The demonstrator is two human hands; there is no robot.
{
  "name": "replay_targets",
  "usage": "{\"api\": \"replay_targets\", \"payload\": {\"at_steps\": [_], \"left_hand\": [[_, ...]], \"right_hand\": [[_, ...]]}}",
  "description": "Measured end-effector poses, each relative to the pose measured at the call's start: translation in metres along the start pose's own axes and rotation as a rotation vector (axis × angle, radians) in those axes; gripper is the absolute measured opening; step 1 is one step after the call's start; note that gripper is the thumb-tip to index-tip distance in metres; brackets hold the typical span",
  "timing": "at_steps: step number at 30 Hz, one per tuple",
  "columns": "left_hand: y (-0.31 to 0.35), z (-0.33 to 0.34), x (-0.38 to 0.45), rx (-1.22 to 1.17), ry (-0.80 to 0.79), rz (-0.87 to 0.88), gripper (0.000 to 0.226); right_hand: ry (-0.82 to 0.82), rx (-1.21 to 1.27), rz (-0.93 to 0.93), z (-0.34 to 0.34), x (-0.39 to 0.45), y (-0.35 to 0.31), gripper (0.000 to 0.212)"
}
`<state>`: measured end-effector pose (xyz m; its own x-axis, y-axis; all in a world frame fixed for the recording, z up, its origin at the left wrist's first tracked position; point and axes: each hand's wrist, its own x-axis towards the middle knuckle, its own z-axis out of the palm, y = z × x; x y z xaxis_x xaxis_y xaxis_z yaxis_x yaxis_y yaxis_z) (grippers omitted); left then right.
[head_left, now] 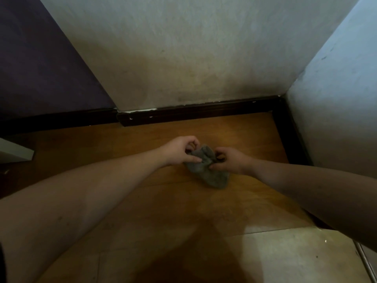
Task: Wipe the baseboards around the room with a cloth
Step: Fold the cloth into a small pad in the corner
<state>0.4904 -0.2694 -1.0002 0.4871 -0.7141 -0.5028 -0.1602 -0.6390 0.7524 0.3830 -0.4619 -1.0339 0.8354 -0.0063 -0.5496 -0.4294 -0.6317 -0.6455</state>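
Your 2 bare forearms fill the near edge of the view, reaching forward and converging over the wooden floor (155, 203). Out in front, your left hand (179, 151) has its fingers curled, thumb and forefinger pinching the left edge of the grey cloth (208, 169). Your right hand (229, 160) comes in from the other side and pinches the right edge of that same cloth, fingers bent inward. Between them the cloth is bunched at the top and hangs down toward you in a crumpled flap; whether its lower end touches the floor you cannot tell. It sits well short of the dark baseboard (195, 111), which runs along the foot of the pale wall (183, 58) ahead and turns the corner down the right side. White chips show along the baseboard's top edge. Left of the pale wall stands a purple wall (40, 68), and a white edge (16, 151) pokes in at far left. Pale tiles (285, 256) lie at lower right.
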Motion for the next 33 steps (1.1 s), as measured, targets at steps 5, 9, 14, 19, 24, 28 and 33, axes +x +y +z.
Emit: {"api": "replay_targets", "payload": {"at_steps": [5,9,14,19,24,28,33], "left_hand": [[0.001,-0.001,0.001,-0.413,0.185,-0.074,0.032],[-0.002,0.007,0.01,-0.579,0.241,-0.154,0.027],[-0.016,0.016,0.012,-0.698,0.163,-0.278,0.07],[-0.023,0.02,0.009,-0.535,0.115,-0.399,0.048],[-0.007,0.016,0.004,-0.376,0.073,-0.263,0.038],[0.002,0.007,0.0,-0.344,0.177,-0.139,0.036],[0.015,-0.005,-0.003,-0.687,0.18,-0.145,0.042]], "right_hand": [[-0.097,0.314,0.086,-0.007,-0.002,-0.007,0.038],[-0.142,0.633,0.189,0.007,-0.005,-0.008,0.033],[-0.171,0.824,0.279,0.019,-0.009,-0.002,0.028],[-0.129,0.695,0.2,0.02,-0.007,0.004,0.035],[-0.048,0.624,0.163,0.008,-0.005,-0.007,0.041],[-0.01,0.65,0.082,-0.001,-0.008,-0.019,0.043],[0.093,0.756,0.0,-0.019,-0.012,-0.037,0.037]]}}
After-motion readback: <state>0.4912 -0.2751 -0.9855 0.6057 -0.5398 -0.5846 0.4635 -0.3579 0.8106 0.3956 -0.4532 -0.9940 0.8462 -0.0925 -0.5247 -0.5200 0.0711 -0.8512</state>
